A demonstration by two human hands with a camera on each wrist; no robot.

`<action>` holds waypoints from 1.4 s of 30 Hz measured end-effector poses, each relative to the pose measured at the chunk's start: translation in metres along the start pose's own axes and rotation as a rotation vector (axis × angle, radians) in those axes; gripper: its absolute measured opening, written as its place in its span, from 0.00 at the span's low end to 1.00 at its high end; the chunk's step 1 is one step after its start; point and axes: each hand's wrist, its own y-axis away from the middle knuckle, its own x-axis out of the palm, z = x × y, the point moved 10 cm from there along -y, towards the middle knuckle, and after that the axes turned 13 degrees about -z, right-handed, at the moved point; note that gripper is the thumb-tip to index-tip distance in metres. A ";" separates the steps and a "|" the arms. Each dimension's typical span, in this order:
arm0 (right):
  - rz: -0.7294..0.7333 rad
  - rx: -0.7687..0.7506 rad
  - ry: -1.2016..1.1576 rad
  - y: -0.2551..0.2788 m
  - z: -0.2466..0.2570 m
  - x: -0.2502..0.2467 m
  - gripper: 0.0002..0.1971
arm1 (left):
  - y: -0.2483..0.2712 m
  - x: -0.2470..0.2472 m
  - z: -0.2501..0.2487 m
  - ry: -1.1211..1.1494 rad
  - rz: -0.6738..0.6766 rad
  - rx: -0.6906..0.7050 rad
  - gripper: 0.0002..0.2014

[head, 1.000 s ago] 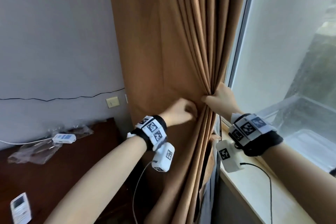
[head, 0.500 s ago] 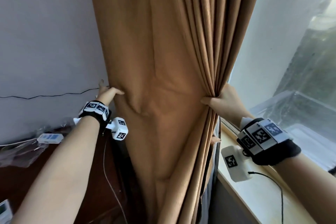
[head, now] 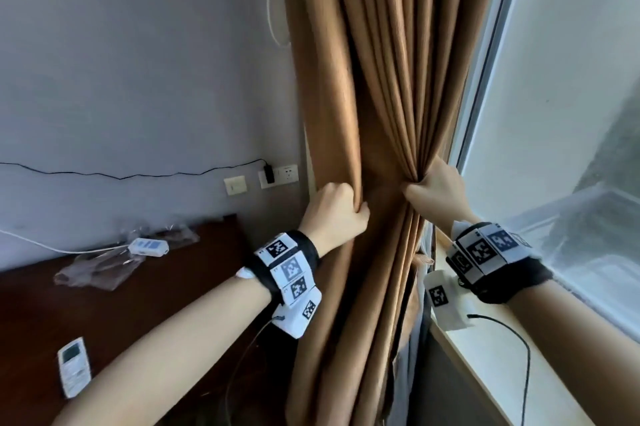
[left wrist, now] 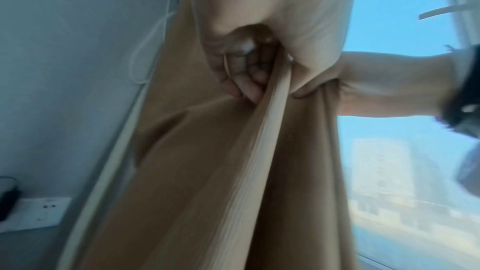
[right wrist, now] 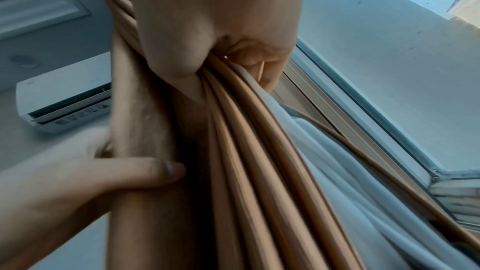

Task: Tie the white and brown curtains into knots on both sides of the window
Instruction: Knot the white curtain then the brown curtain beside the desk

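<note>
- The left hand (head: 332,212), low centre of the head view, has its fingers curled round the wall-side edge of the brown curtain (head: 377,86), bunching a thick fold in its fist; the left wrist view shows the fingers (left wrist: 241,85) wrapped into the cloth.
- The right hand (head: 437,192), just right of it at about the same height, grips the gathered pleats of the same curtain, thumb and fingers closed round the bundle where the pleats converge.
- A narrow strip of cloth runs between the two fists, which are near each other but apart.
- The brown curtain fills the centre of the head view from top to bottom, hanging between wall and window (head: 561,114).
- The white curtain (right wrist: 335,151) shows in the right wrist view as pale folds behind the brown pleats, on the window side.
- Neither curtain shows a knot.
- In the lower left lies a dark tabletop (head: 166,287) carrying a white remote (head: 73,366), a crumpled clear bag (head: 100,268) and a small white device (head: 148,247).
- On the wall at mid-left are a socket (head: 285,174) with a black plug and a thin black cable (head: 138,173).
</note>
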 end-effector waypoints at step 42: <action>0.001 -0.021 -0.040 -0.008 -0.015 0.001 0.08 | -0.072 0.091 0.189 0.650 0.009 -0.624 0.06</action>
